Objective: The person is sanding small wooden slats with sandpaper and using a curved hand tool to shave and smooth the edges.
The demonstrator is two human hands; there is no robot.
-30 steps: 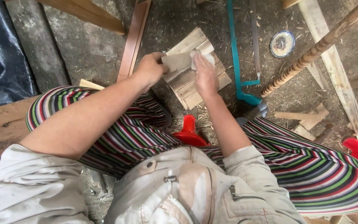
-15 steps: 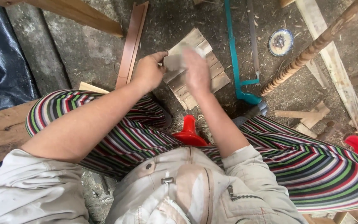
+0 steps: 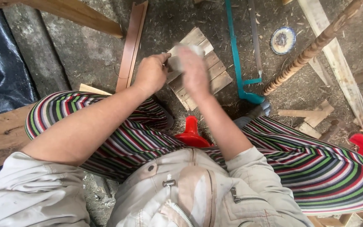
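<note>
the person sits with knees apart in striped trousers [image 3: 139, 130] and holds both hands up over the ground in front. the left hand [image 3: 151, 75] is closed, with its fingers pinching the left end of a small pale piece of wood [image 3: 174, 62]. the right hand [image 3: 194, 69] lies over the right part of the same piece and looks blurred, so i cannot tell if its fingers are closed around the piece or only press on it. the piece is in the air between the two hands, above a small slatted wooden panel [image 3: 213, 73] that lies on the dirt floor [image 3: 85, 50].

just right of the panel lies a teal hacksaw [image 3: 237, 59], its blade side pointing away from the person. further right there is a small round dish with nails [image 3: 283, 40] and a long carved wooden pole [image 3: 311, 49] lying diagonal. left of the hands a narrow brown wooden strip [image 3: 132, 42] lies on the floor. a red plastic stool [image 3: 192, 133] shows between the legs. some wood offcuts [image 3: 311, 118] lie near the right knee.
</note>
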